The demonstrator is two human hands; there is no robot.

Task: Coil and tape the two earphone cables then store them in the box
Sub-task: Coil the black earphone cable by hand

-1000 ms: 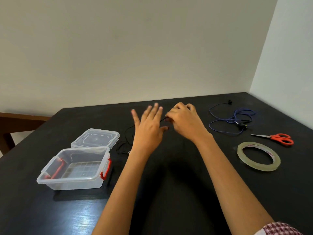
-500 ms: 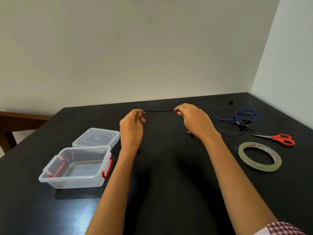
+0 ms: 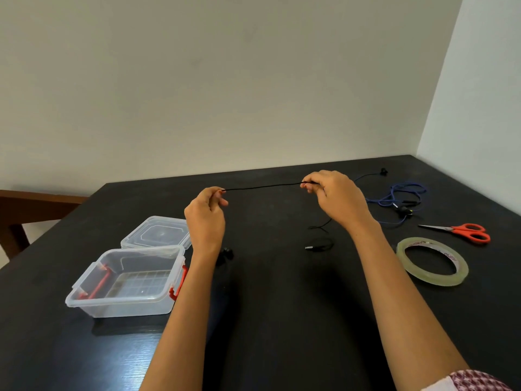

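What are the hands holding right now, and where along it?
The black earphone cable: left hand and right hand each pinch it mid-length, stretching a span between them; its plug end lies on the table.

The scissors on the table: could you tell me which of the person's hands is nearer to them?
Right. The right hand holds the black cable just left of the scissors; the left hand pinches its other end farther away, near the box.

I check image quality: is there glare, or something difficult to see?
Head view: sharp; pale glare on the black table before the clear plastic box; the thin black earphone cable nearly vanishes against the dark top below the right hand.
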